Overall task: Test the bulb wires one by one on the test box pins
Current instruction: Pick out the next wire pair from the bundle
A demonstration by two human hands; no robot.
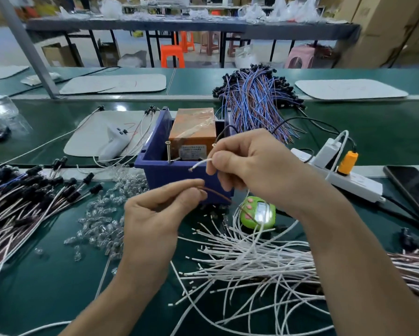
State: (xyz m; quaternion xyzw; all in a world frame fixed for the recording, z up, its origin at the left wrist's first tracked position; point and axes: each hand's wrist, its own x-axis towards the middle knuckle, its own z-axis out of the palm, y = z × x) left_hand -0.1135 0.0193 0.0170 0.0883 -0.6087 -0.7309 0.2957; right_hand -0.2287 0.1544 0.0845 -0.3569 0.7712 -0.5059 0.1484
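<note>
The right hand (pixel 249 166) pinches a white wire (pixel 201 163), its bared tip pointing left along the box (pixel 155 175) front rim towards the pin (pixel 167 151). The left hand (pixel 160 214) pinches a brown wire (pixel 215 194) lower down, farther from the pin.

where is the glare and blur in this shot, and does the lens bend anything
Head view: light glares off the green belt and washes out the screen of the green counter; the far bench is soft; the wide lens bows the belt edges and tilts the grey post; the white wire in the right hand is sharp.
</note>
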